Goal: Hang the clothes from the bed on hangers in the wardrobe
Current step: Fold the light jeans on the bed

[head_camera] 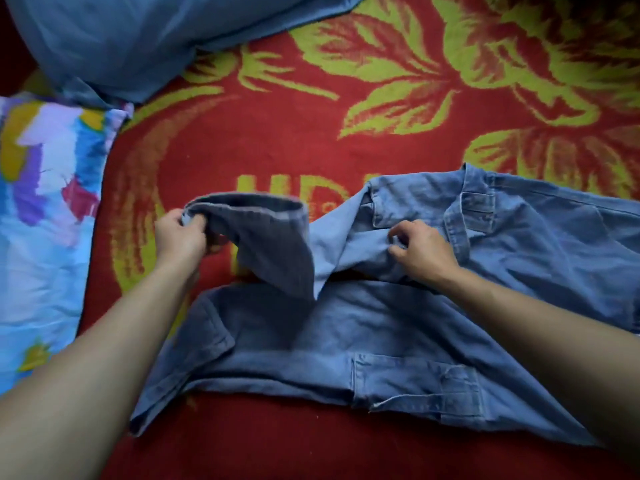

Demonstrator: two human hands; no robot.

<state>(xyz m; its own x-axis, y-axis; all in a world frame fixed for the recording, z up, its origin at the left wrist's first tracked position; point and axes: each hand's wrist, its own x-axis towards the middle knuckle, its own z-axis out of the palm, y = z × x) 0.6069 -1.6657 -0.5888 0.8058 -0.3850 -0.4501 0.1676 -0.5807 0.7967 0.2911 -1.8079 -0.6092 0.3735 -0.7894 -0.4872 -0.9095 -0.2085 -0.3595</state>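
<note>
A pair of blue denim cargo trousers [363, 337] lies spread across the bed, waist end toward the right. My left hand [178, 235] grips the hem of the far leg, lifted off the blanket with its opening showing. My right hand [420, 249] pinches a fold of the same leg's fabric near a side pocket. The near leg lies flat with a flap pocket facing up. No hanger or wardrobe is in view.
The bed is covered by a red blanket with yellow-green leaf patterns [346, 109]. A blue-grey pillow [114, 43] sits at the top left. A brightly patterned sheet or pillow [45, 209] lies along the left edge.
</note>
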